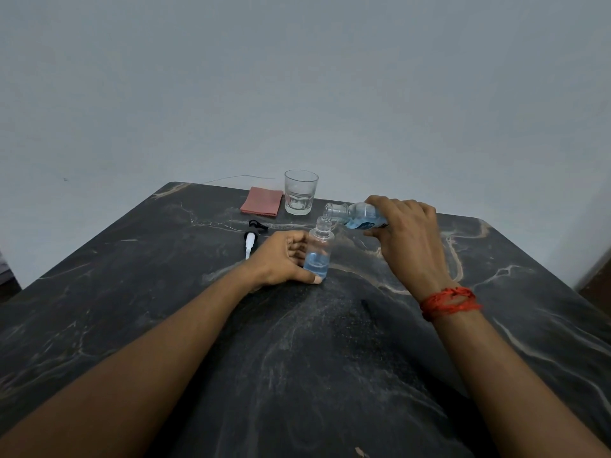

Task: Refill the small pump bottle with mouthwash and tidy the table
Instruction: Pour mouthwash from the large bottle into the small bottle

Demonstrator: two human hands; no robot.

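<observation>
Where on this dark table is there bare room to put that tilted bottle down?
Free: the near half of the dark marbled table between the forearms, its left side beyond the black-and-white pump head, and its right side past the right hand. Crowded: the far middle, around the pink folded cloth, clear glass tumbler and small clear bottle.

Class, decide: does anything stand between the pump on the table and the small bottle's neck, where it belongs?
Yes. The mouthwash bottle, tipped by the right hand, sits over the neck, and the left hand holding the small bottle lies between.
</observation>
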